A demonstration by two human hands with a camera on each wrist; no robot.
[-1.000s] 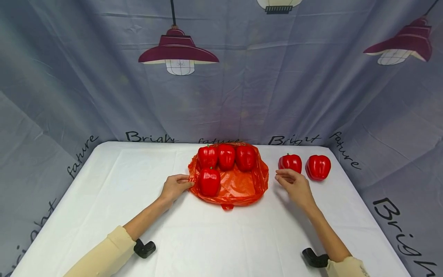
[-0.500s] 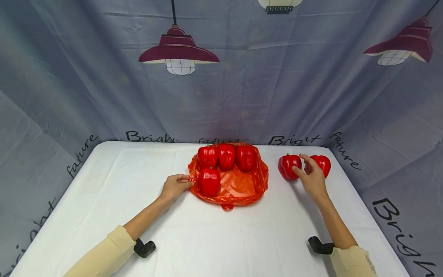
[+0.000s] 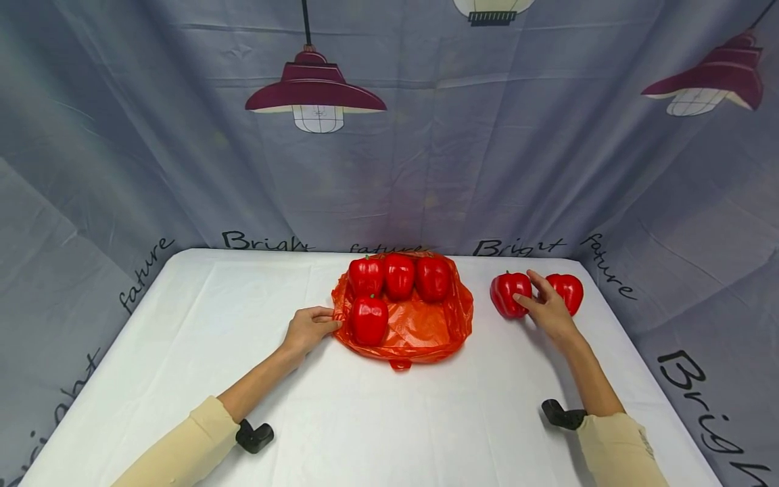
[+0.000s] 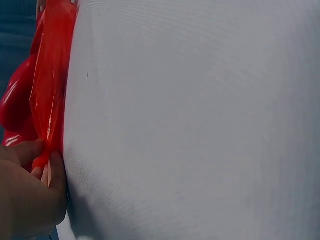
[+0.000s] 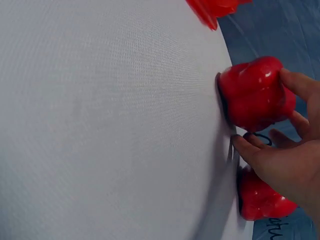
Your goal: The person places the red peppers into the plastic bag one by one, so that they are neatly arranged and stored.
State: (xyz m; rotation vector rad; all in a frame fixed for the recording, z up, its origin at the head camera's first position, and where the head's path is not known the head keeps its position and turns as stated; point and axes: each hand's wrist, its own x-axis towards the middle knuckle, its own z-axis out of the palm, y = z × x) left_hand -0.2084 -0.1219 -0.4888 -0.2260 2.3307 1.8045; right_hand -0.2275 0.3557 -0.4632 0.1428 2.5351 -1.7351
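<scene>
A left hand (image 3: pixel 307 331) pinches the left edge of a red plastic bag (image 3: pixel 420 326), spread open on a white-covered table (image 3: pixel 402 426). Nearest the person inside it, on its left, sits one red pepper (image 3: pixel 369 321); the bag's floor to the right of that is bare, and a row of three peppers (image 3: pixel 399 277) lines the far side.

To the right, well apart from the bag, a right hand (image 3: pixel 550 312) spreads around an outlying pepper (image 3: pixel 506 299), thumb against it, fingers loosely extended and not closed into a grip. A second ago that hand was at this pepper's near left side; now it reaches in from the right, while the pepper rests where it was. The shift appears to turn the work to this pepper, with four in the bag and two outside. Partly behind the hand stands the other loose pepper (image 3: pixel 569 292). Beyond hangs a grey-blue backdrop (image 3: pixel 408 182) printed with lamps (image 3: pixel 315 91).
</scene>
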